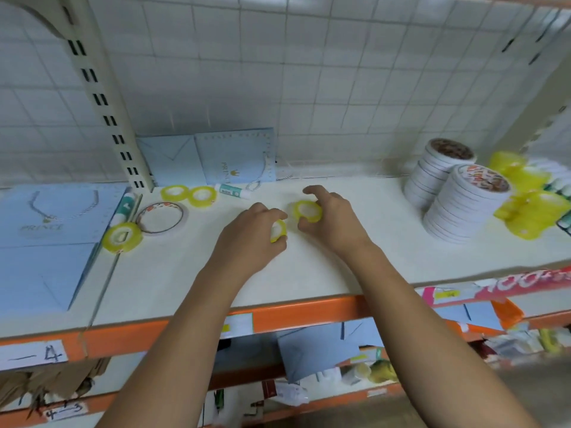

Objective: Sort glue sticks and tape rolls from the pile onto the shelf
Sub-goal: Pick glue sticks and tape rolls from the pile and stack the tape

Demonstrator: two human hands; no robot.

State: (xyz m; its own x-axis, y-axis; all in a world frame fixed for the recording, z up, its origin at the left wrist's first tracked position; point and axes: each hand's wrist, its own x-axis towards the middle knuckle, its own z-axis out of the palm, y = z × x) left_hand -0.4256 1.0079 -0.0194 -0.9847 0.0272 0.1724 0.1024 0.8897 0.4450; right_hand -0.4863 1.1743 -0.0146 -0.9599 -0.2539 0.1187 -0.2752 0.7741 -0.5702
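Placement step, we judged: left grip (256,233) pinched small yellow tape roll (278,231); right grip (330,217) curled round second yellow roll (307,211). Both sat mid-shelf (355,264), just apart. Next move called for letting go, then fetching glue stick (234,190) at back left.

The left hand (250,242) and right hand (332,220) are bare, as are both forearms (398,291).

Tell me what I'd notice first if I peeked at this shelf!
Two hands meet mid-shelf: the left hand pinches a yellow tape roll, and the right hand grips a second yellow roll beside it. On the right of the white shelf stand two tall stacks of white tape rolls.
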